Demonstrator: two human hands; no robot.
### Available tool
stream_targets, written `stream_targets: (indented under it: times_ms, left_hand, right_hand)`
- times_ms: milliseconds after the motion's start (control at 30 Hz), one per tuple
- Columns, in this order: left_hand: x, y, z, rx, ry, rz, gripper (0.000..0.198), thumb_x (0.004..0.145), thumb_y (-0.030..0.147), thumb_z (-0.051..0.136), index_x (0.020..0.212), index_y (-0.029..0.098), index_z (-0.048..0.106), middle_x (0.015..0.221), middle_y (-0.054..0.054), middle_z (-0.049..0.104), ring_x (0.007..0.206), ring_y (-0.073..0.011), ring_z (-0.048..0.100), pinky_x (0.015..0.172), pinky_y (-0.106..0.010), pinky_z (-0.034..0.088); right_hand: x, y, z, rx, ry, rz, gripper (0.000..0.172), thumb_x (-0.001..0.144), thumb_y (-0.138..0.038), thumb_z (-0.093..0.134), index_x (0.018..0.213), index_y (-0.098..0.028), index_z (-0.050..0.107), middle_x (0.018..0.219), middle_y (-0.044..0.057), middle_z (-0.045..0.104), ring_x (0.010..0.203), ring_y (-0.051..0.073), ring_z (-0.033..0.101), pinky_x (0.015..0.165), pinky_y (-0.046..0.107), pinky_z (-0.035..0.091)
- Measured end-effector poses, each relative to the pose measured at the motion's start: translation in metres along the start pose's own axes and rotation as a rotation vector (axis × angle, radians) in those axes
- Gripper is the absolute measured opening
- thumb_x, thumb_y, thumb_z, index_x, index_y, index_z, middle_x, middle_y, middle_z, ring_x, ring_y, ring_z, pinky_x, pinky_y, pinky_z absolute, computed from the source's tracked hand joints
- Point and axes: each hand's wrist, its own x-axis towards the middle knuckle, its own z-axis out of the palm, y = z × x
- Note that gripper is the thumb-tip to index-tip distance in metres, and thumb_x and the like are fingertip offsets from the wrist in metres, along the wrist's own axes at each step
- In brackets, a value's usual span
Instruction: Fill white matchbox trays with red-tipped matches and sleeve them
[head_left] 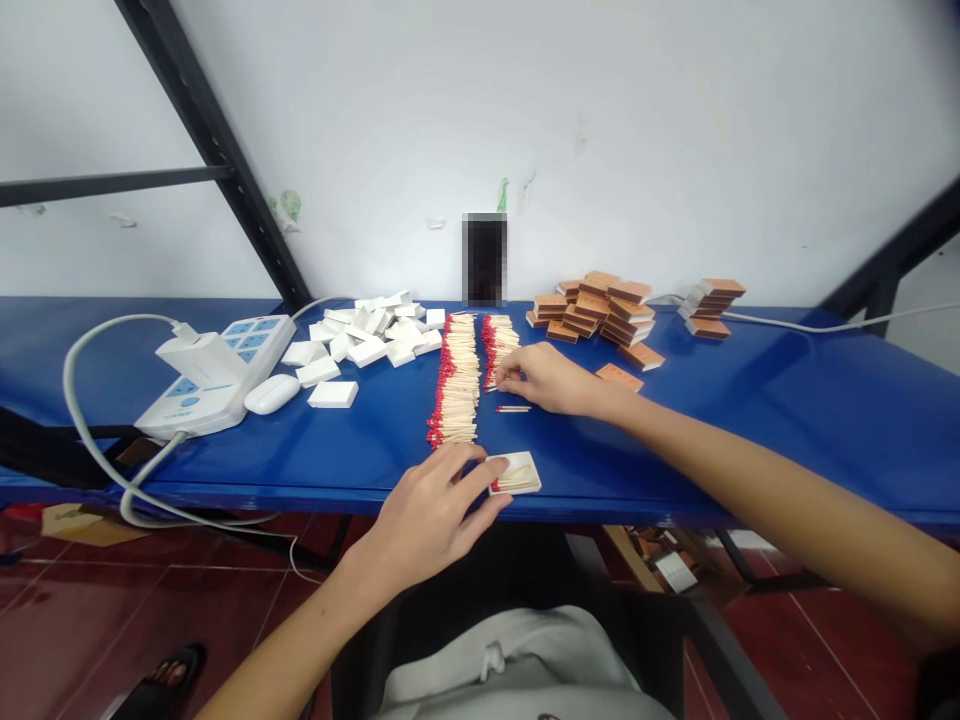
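Observation:
My left hand point(431, 515) rests at the front edge of the blue table point(787, 400), fingers holding a small open white tray point(516, 473) with a few matches in it. My right hand point(544, 378) reaches farther in, fingertips pinched on matches at the shorter row of red-tipped matches point(496, 340). A longer row of matches point(456, 380) lies just left of it. A couple of loose matches point(513, 408) lie below my right hand.
A heap of white inner trays point(367, 335) sits left of the matches. Brown matchbox sleeves are stacked at the back right point(600, 310), with a smaller stack point(712, 305) farther right. A white power strip point(214, 375) with cables and a white earbud case point(271, 394) lie at the left.

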Motion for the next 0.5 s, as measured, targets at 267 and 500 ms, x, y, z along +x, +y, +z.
stream_targets:
  times_ms: [267,500]
  left_hand:
    - [0.002,0.001,0.000,-0.012,0.004,0.006,0.024,0.098,0.028,0.055,0.118,0.016,0.061,0.106,-0.011,0.064,0.094,-0.0229,0.065,0.080,-0.039,0.060]
    - [0.000,0.000,0.000,-0.014,-0.003,-0.005,0.025,0.098,0.029,0.055,0.119,0.016,0.061,0.107,-0.011,0.064,0.094,-0.0231,0.065,0.080,-0.039,0.059]
  right_hand:
    - [-0.005,-0.005,0.004,-0.062,0.019,0.106,0.017,0.091,-0.024,0.059,0.085,-0.019,0.073,0.084,0.004,0.075,0.075,0.015,0.063,0.066,0.025,0.037]
    - [-0.013,-0.007,0.001,-0.071,0.011,0.134,0.015,0.089,-0.025,0.060,0.080,-0.019,0.070,0.079,0.003,0.073,0.070,0.014,0.061,0.063,0.024,0.035]
